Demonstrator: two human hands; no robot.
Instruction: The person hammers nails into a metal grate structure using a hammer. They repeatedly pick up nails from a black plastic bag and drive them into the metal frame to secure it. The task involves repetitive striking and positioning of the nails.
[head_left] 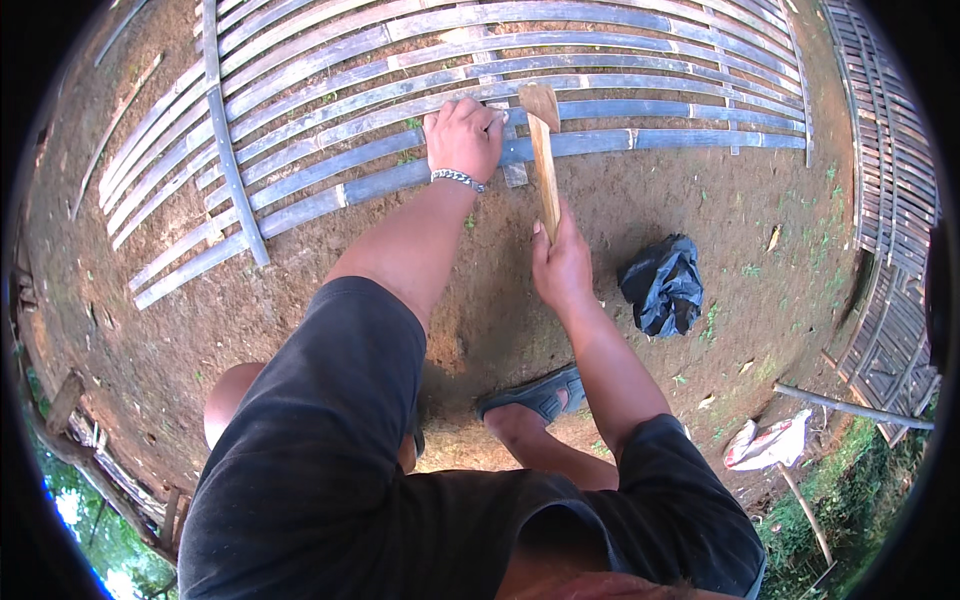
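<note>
My right hand (563, 265) is wrapped round the handle of a wooden mallet (545, 165). The mallet's blocky head (538, 104) is over the near slats of a bamboo slat panel (590, 142), just right of my left hand (464, 136). That hand, a chain bracelet on its wrist, rests on the near slats with its fingers curled in. Whatever its fingertips may pinch is too small to tell. Below the slats, by my left hand, a short cross strip (515, 172) sticks out toward me.
A crumpled black plastic bag (662, 285) lies on the bare soil right of my right forearm. A bamboo cross strip (232, 165) spans the panel's left part. More bamboo lattice (890, 140) stands along the right, with a white sack (768, 442) and a pole (850, 405) below it.
</note>
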